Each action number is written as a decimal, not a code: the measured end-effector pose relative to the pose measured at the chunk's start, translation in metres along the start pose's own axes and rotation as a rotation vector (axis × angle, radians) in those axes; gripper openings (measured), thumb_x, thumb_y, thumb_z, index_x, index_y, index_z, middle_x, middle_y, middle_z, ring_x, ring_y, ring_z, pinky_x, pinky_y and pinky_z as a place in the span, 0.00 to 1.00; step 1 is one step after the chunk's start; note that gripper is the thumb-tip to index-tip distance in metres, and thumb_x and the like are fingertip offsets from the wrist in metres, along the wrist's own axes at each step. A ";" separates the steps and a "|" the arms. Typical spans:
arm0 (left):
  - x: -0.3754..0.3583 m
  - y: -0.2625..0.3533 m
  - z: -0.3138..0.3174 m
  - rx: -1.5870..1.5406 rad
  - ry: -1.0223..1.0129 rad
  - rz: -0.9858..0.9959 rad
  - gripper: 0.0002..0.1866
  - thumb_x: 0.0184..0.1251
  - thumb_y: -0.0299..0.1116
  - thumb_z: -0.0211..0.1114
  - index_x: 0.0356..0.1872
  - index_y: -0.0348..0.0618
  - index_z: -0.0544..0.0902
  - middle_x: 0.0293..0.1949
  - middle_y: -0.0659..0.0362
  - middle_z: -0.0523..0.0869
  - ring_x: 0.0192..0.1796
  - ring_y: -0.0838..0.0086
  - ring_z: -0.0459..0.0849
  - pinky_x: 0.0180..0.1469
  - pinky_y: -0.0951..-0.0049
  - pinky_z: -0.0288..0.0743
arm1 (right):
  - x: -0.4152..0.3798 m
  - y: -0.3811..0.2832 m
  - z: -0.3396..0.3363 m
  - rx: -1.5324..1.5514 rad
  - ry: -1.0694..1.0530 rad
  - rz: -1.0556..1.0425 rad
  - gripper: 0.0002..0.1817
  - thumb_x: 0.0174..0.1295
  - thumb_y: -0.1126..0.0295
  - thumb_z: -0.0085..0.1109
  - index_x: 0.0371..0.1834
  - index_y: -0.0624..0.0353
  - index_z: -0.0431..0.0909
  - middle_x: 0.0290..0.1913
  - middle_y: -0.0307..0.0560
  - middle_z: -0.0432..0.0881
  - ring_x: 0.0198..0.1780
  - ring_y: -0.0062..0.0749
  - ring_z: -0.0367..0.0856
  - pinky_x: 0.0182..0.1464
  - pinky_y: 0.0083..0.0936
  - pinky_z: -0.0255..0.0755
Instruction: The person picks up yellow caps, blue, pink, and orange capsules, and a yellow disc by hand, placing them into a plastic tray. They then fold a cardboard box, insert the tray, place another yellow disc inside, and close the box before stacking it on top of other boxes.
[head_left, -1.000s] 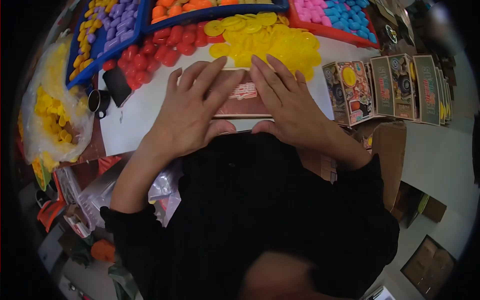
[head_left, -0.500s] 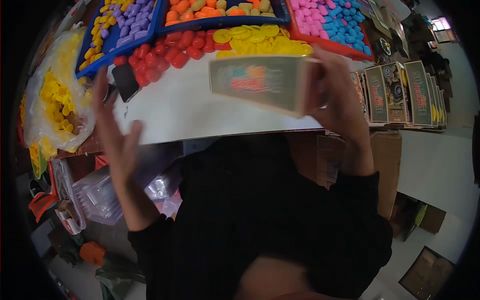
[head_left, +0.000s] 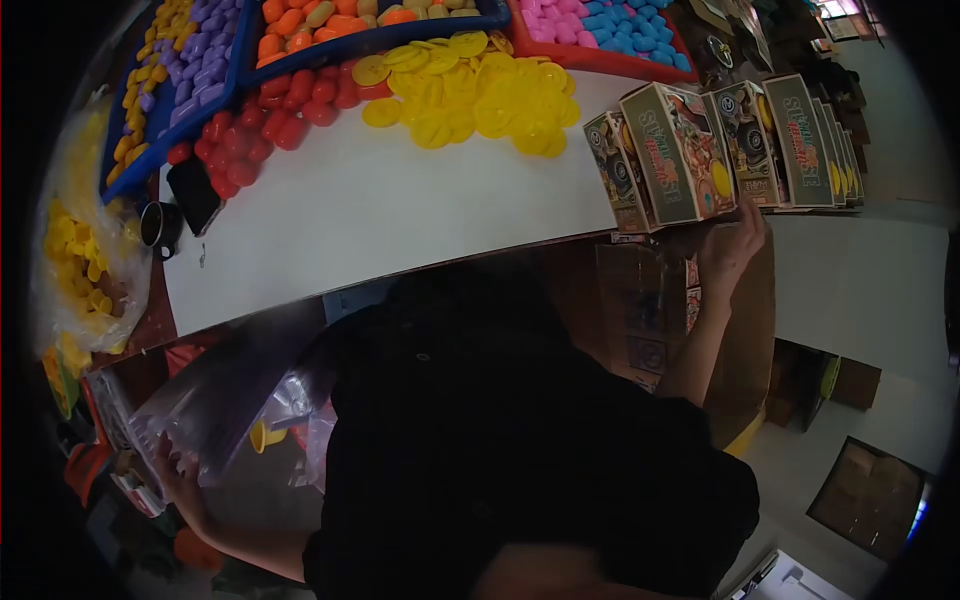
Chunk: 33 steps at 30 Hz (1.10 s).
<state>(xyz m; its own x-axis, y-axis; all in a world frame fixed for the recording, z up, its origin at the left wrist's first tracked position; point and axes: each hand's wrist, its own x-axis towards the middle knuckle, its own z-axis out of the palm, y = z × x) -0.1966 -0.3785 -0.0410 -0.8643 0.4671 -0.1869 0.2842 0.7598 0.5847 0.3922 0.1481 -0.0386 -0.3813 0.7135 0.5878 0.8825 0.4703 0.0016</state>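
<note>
My left hand [head_left: 178, 478] is low at the left, at the edge of a stack of clear plastic trays [head_left: 215, 420]; its fingers are partly spread against them, and the grip is unclear. My right hand [head_left: 735, 243] is raised at the front corner of a row of printed boxes, its fingertips near the lower edge of one box [head_left: 675, 155]. Nothing shows inside that hand. Yellow discs [head_left: 480, 95] lie heaped on the white tabletop [head_left: 400, 200], beside red pieces [head_left: 250, 135].
Blue trays [head_left: 235, 70] and a red tray [head_left: 600, 60] of coloured pieces line the back. A black cup [head_left: 160, 228] and a dark flat object [head_left: 193, 197] sit at the left, near a bag of yellow pieces [head_left: 80, 260]. An open carton [head_left: 745, 370] stands below the boxes.
The box from my right hand now stands in the row at the right. My left hand has moved down to the plastic trays. The view has shifted, and more yellow discs show.
</note>
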 end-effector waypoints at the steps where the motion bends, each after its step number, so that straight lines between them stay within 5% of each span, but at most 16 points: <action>1: 0.000 -0.014 -0.005 0.013 -0.013 -0.001 0.27 0.58 0.28 0.62 0.61 0.41 0.70 0.57 0.55 0.74 0.52 0.69 0.72 0.54 0.69 0.65 | 0.002 -0.007 -0.007 0.013 0.123 0.041 0.28 0.48 0.84 0.58 0.56 0.60 0.66 0.57 0.53 0.66 0.59 0.49 0.66 0.58 0.38 0.65; 3: -0.004 -0.017 -0.003 0.035 -0.021 0.003 0.27 0.57 0.27 0.62 0.61 0.41 0.70 0.56 0.55 0.74 0.50 0.69 0.72 0.53 0.69 0.66 | 0.007 -0.032 -0.008 0.031 0.248 0.093 0.26 0.49 0.83 0.57 0.55 0.61 0.67 0.55 0.54 0.69 0.58 0.49 0.67 0.57 0.38 0.65; 5: -0.013 -0.002 0.006 0.043 0.119 -0.002 0.25 0.56 0.27 0.63 0.57 0.38 0.71 0.52 0.56 0.75 0.46 0.70 0.72 0.50 0.70 0.67 | 0.015 -0.070 0.008 0.716 -0.020 0.247 0.25 0.50 0.80 0.58 0.54 0.65 0.67 0.53 0.58 0.72 0.58 0.50 0.67 0.58 0.38 0.65; 7: -0.016 -0.017 0.009 0.021 0.165 0.013 0.22 0.56 0.27 0.63 0.54 0.37 0.73 0.49 0.56 0.77 0.44 0.70 0.73 0.49 0.70 0.67 | 0.030 -0.102 0.038 0.547 -0.483 -0.009 0.24 0.53 0.76 0.57 0.55 0.69 0.66 0.56 0.63 0.69 0.61 0.53 0.65 0.61 0.39 0.62; 9: -0.025 -0.024 0.008 -0.009 0.220 0.014 0.19 0.56 0.27 0.64 0.50 0.36 0.74 0.45 0.55 0.78 0.42 0.69 0.74 0.48 0.70 0.68 | 0.024 -0.096 0.100 0.439 -0.560 -0.036 0.25 0.57 0.71 0.55 0.58 0.69 0.65 0.60 0.66 0.67 0.62 0.55 0.65 0.64 0.38 0.59; 11: -0.043 -0.019 0.011 0.380 0.178 0.043 0.12 0.57 0.29 0.64 0.39 0.34 0.77 0.36 0.52 0.79 0.39 0.67 0.76 0.45 0.70 0.69 | 0.023 -0.075 0.151 0.357 -0.485 -0.067 0.25 0.57 0.72 0.54 0.58 0.69 0.65 0.60 0.65 0.68 0.63 0.55 0.64 0.65 0.38 0.58; 17: -0.051 0.011 0.037 0.495 0.183 -0.152 0.09 0.58 0.31 0.63 0.31 0.33 0.79 0.31 0.48 0.80 0.37 0.58 0.80 0.42 0.67 0.71 | 0.045 -0.058 0.181 0.391 -0.363 -0.071 0.25 0.55 0.75 0.51 0.57 0.72 0.64 0.59 0.68 0.67 0.61 0.58 0.64 0.65 0.42 0.57; 19: -0.056 0.021 0.040 0.607 0.224 0.058 0.08 0.59 0.31 0.62 0.31 0.34 0.80 0.32 0.49 0.79 0.38 0.55 0.79 0.41 0.63 0.70 | 0.044 -0.061 0.177 0.378 -0.396 -0.038 0.23 0.56 0.73 0.53 0.55 0.70 0.67 0.57 0.66 0.69 0.61 0.57 0.65 0.65 0.43 0.57; 23: -0.062 0.045 0.034 0.784 0.669 0.324 0.08 0.63 0.29 0.58 0.26 0.38 0.74 0.28 0.51 0.72 0.33 0.54 0.73 0.35 0.60 0.68 | 0.039 -0.066 0.161 0.302 -0.216 -0.205 0.18 0.56 0.72 0.59 0.50 0.63 0.73 0.53 0.60 0.75 0.57 0.54 0.71 0.61 0.41 0.63; 25: -0.058 0.062 0.010 0.769 0.878 0.289 0.09 0.64 0.30 0.58 0.26 0.37 0.73 0.27 0.51 0.72 0.31 0.53 0.72 0.34 0.61 0.67 | 0.052 -0.090 0.138 0.292 -0.193 -0.206 0.16 0.57 0.73 0.59 0.49 0.62 0.74 0.52 0.58 0.76 0.55 0.52 0.73 0.59 0.40 0.65; 28: -0.050 0.098 -0.015 0.627 1.191 0.307 0.10 0.67 0.30 0.55 0.27 0.37 0.73 0.26 0.50 0.72 0.29 0.54 0.72 0.33 0.63 0.67 | 0.070 -0.136 0.110 0.404 -0.098 -0.304 0.16 0.55 0.75 0.60 0.48 0.62 0.75 0.52 0.56 0.76 0.55 0.48 0.74 0.58 0.38 0.67; 30: -0.047 0.099 -0.026 -0.495 1.099 0.415 0.11 0.69 0.32 0.53 0.27 0.38 0.73 0.24 0.53 0.72 0.27 0.60 0.73 0.31 0.66 0.67 | 0.071 -0.168 0.098 0.568 -0.084 -0.360 0.17 0.53 0.75 0.62 0.48 0.61 0.75 0.52 0.55 0.77 0.54 0.47 0.74 0.58 0.37 0.67; 31: -0.040 0.117 -0.010 -0.483 1.120 0.413 0.11 0.69 0.32 0.53 0.27 0.38 0.73 0.24 0.53 0.72 0.27 0.60 0.73 0.31 0.66 0.67 | 0.069 -0.186 0.093 0.706 -0.078 -0.395 0.19 0.51 0.76 0.64 0.49 0.61 0.75 0.52 0.54 0.77 0.54 0.46 0.74 0.57 0.37 0.67; 33: -0.018 0.181 0.068 -1.122 0.768 0.194 0.11 0.72 0.36 0.46 0.34 0.43 0.73 0.33 0.61 0.76 0.36 0.76 0.75 0.41 0.78 0.68 | 0.060 -0.222 0.080 0.922 -0.169 -0.546 0.24 0.48 0.73 0.67 0.51 0.62 0.73 0.53 0.52 0.76 0.55 0.45 0.73 0.58 0.38 0.66</action>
<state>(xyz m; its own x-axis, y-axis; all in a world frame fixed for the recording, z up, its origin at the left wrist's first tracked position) -0.1020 -0.2189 0.0146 -0.9642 -0.1216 0.2357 0.2584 -0.2301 0.9382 0.1513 0.1280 -0.0686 -0.7554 0.3182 0.5728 0.0624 0.9051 -0.4206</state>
